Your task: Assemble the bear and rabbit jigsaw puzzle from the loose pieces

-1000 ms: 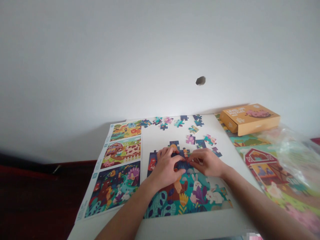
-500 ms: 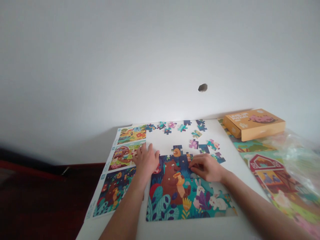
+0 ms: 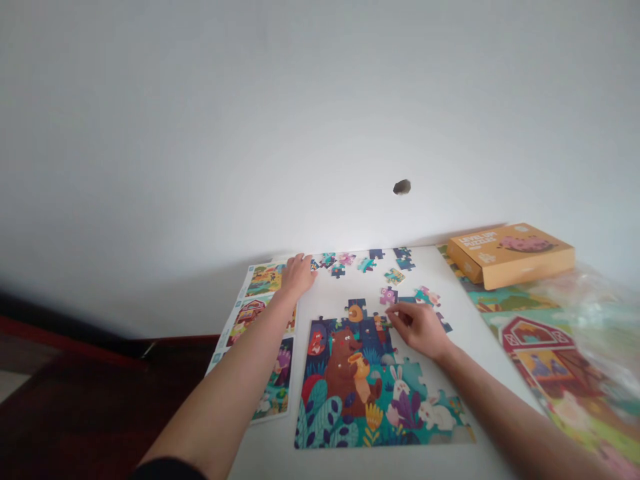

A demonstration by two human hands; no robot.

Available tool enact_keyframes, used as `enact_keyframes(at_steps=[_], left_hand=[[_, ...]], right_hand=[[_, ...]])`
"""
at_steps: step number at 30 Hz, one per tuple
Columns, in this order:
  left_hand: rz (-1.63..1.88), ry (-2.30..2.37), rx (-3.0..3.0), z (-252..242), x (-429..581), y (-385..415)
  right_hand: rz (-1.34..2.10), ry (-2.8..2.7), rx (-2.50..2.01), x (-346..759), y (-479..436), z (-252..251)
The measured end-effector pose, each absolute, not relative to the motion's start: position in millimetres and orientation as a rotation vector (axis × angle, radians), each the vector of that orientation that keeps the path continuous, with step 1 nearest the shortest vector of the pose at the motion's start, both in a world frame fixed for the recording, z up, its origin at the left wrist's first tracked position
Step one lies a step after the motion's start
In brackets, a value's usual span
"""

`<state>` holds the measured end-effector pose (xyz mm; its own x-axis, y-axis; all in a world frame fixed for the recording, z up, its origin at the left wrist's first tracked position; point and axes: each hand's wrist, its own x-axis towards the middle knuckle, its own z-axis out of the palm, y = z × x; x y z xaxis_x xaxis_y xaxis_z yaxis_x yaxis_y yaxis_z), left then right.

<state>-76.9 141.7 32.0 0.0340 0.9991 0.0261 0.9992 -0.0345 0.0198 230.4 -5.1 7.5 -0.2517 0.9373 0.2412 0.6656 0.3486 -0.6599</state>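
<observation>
Behind everything, a pale wall (image 3: 280,133) with a dark, ragged hole (image 3: 402,187). In front, a white desk (image 3: 323,298), far edge close to the wall. Down the right edge, a large farm-scene picture (image 3: 543,337). Toward the near edge, a partly assembled puzzle (image 3: 360,393) with bear and rabbits, lying flat, far right corner open and stepped. Along the left edge, a picture sheet (image 3: 250,317), partly covered by the left forearm (image 3: 235,380). At the far right corner, crumpled clear plastic (image 3: 605,327) near an orange box (image 3: 510,257). At the far left corner, the left grip (image 3: 300,275), well apart from the puzzle and just beside a blue piece (image 3: 314,265); impossible to tell whether grasping or released. Over the puzzle's far right corner, the right grip (image 3: 420,327), thumb and forefinger drawn together; impossible to tell whether pinching anything. Just beyond those fingertips, a purple piece (image 3: 388,295); behind the knuckles, a teal-and-pink piece (image 3: 427,295). Farther out, a yellowish piece (image 3: 395,277), then small loose pieces (image 3: 346,259) scattered along the far edge.
</observation>
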Motion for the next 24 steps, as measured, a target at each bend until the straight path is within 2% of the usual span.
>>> enact_keyframes(at_steps=[4,12,16,20,24], left_hand=[[0.024,-2.189,-2.298,26.8,-83.5,170.8],[0.197,-1.988,-2.447,33.4,-89.2,192.5],[0.188,-1.882,-2.44,37.4,-81.5,193.9],[-0.019,-1.8,-2.338,50.3,-72.7,187.6],[-0.313,-1.635,-2.301,58.6,-48.1,140.6]], right_hand=[[0.318,-1.988,-1.748,244.1,5.6,8.4],[0.201,-1.895,-2.058,247.3,15.5,3.7],[0.176,-1.829,-2.003,247.4,16.9,-3.9],[0.206,-1.738,-1.84,246.5,16.4,-0.5],[0.516,-1.66,-1.547,237.4,10.2,11.7]])
